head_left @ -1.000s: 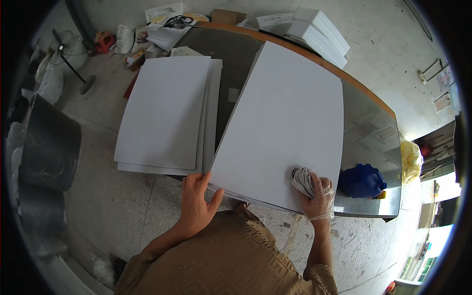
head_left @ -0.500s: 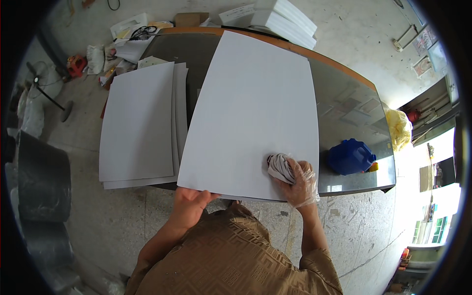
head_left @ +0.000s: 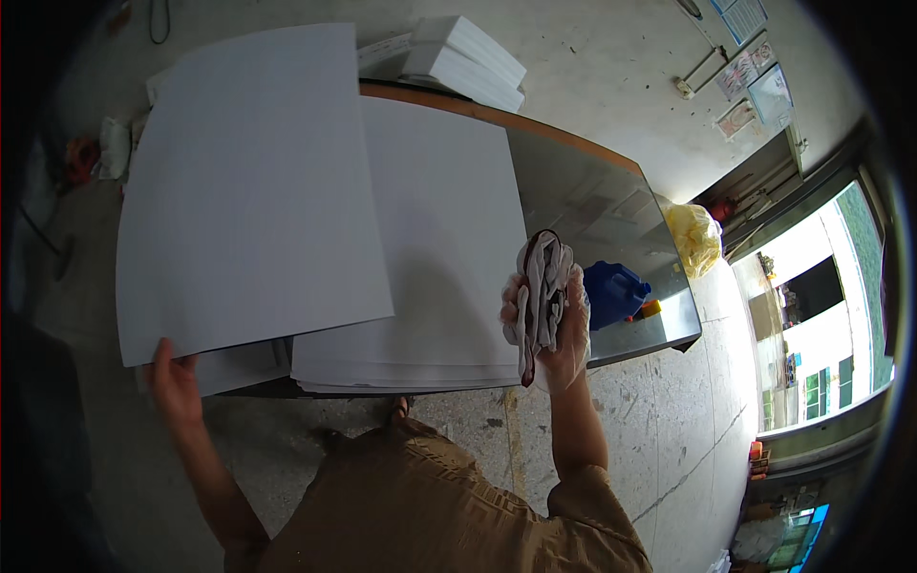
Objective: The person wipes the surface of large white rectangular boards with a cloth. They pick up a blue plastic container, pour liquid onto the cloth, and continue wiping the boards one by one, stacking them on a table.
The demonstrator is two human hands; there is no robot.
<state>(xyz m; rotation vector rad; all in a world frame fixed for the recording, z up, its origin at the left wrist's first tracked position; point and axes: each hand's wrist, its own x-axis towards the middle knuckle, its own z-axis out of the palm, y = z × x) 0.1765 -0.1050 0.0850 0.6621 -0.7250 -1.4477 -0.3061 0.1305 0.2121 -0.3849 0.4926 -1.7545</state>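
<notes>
A large white sheet (head_left: 248, 191) is raised at the left, with my left hand (head_left: 178, 387) closed on its near edge, thumb on top. It overlaps a stack of similar white sheets (head_left: 449, 229) in the middle of the table and hides most of the pile (head_left: 239, 368) at the left. My right hand (head_left: 568, 349), in a clear plastic glove, grips a folded grey-white cloth (head_left: 544, 296) with a dark border. The cloth is held up above the right edge of the middle stack, apart from the lifted sheet.
The table (head_left: 583, 181) has a dark glossy top and an orange-brown far edge. On its right side lies a blue jug (head_left: 614, 294) by a small yellow item (head_left: 649, 309). White foam blocks (head_left: 463, 62) stand behind; a yellow plastic bag (head_left: 694, 239) is beyond the right end.
My left hand has carried the top sheet leftward off the middle stack and over the left pile. My right hand has lifted the cloth off the sheet. The view has shifted right.
</notes>
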